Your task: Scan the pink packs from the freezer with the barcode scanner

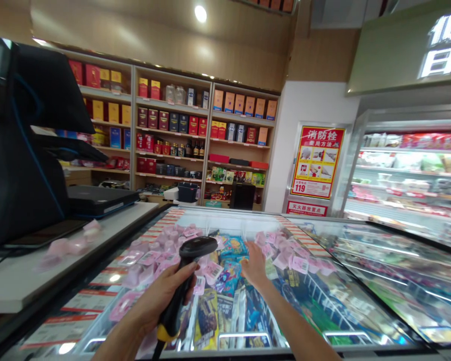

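Observation:
My left hand (170, 291) is wrapped round the handle of a black and yellow barcode scanner (190, 255), its head tilted up over a chest freezer (225, 214). Pink clear-wrapped packs (150, 258) with white barcode labels lie heaped on the freezer's glass left of the scanner. A second heap of pink packs (285, 250) lies to the right. Between the heaps, my right hand (254, 265) reaches forward close to the right heap, thumb and fingers apart, with nothing visible in it. Parts of its fingers are hidden behind the hand.
A few blurred pink packs (69, 245) lie on the white counter (7, 286) at left, beside a black checkout terminal (26, 140). Through the glass show bagged frozen foods (218, 316). Shelves of boxed goods (173, 120) line the back; a lit chiller (409, 175) stands at right.

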Demonstrator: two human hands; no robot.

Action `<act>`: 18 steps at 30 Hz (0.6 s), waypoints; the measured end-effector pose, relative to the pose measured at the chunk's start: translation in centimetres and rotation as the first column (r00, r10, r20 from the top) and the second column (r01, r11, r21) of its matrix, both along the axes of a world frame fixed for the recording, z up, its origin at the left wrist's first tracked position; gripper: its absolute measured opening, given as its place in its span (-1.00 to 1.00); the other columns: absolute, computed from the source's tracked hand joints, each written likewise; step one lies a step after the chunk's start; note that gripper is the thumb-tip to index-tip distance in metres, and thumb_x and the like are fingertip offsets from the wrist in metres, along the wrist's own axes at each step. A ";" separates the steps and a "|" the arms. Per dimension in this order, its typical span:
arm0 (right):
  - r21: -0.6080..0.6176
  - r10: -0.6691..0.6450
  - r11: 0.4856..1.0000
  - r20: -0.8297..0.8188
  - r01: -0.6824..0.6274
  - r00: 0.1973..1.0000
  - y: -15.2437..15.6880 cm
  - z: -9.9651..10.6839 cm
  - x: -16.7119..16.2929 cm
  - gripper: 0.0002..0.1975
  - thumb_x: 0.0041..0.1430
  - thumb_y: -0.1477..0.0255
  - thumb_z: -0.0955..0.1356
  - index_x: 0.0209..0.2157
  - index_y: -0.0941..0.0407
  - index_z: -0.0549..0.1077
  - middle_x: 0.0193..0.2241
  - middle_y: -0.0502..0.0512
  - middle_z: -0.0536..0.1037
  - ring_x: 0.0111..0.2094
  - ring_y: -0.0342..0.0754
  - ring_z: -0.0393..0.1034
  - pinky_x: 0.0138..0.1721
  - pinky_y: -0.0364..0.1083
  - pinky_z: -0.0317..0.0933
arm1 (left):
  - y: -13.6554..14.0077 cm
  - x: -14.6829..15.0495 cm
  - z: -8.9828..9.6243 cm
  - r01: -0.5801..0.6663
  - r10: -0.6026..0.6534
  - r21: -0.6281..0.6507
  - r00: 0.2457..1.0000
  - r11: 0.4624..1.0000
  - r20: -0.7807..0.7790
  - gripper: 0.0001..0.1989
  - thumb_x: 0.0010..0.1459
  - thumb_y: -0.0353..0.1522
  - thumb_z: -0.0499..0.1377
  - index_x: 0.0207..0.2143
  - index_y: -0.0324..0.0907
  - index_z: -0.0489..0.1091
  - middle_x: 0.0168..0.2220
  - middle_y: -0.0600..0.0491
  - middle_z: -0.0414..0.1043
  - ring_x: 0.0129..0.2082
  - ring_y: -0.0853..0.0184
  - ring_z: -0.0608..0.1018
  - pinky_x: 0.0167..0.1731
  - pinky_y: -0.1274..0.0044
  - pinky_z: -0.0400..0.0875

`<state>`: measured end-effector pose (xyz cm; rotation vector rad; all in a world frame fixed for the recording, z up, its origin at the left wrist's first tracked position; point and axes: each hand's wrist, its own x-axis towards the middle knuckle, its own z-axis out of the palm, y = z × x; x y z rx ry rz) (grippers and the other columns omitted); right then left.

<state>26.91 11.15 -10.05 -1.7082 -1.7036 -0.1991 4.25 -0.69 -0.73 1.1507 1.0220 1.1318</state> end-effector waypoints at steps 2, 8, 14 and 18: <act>-0.120 0.194 0.973 -0.015 -0.195 0.981 -1.0 -0.3 -1.5 -0.51 -0.18 0.50 0.24 -0.09 0.09 0.25 -0.06 0.08 0.28 -0.03 -0.01 0.09 -0.06 -0.05 -0.07 | 0.2 -0.3 -0.3 -0.003 0.003 0.003 1.000 1.000 0.003 -0.74 -0.13 -0.19 0.15 -0.57 -0.23 0.30 -0.69 0.17 0.30 -0.73 0.52 0.29 -0.69 0.66 0.14; -0.306 0.301 0.908 -0.001 -0.287 0.954 -2.7 -0.2 -5.1 -0.56 -0.29 0.20 0.37 -0.28 0.03 0.38 -0.23 0.06 0.40 -0.14 0.06 0.18 -0.17 -0.01 -0.02 | 0.0 -1.4 -1.1 0.016 -0.016 -0.001 1.000 1.000 0.022 -0.73 -0.09 -0.18 0.12 -0.50 -0.22 0.30 -0.66 0.17 0.32 -0.72 0.53 0.29 -0.67 0.67 0.15; -0.273 0.300 0.915 -0.033 -0.298 0.953 -2.4 0.1 -6.9 -0.66 -0.26 0.25 0.37 -0.33 0.01 0.42 -0.31 0.02 0.44 -0.19 0.02 0.21 -0.20 -0.06 -0.02 | -0.8 -1.6 -1.0 -0.039 0.040 -0.074 0.999 0.996 0.009 -0.72 -0.15 -0.17 0.17 -0.53 -0.22 0.31 -0.67 0.15 0.33 -0.70 0.50 0.32 -0.67 0.67 0.18; -0.154 0.178 0.970 -0.096 -0.191 0.979 -1.4 0.0 -5.6 -0.66 -0.20 0.35 0.33 -0.26 0.04 0.40 -0.30 0.04 0.45 -0.20 0.01 0.23 -0.20 -0.08 -0.02 | -0.6 -1.6 -1.3 0.001 -0.002 -0.084 1.000 0.996 -0.003 -0.72 -0.14 -0.16 0.16 -0.51 -0.21 0.31 -0.64 0.14 0.35 -0.69 0.50 0.34 -0.66 0.66 0.20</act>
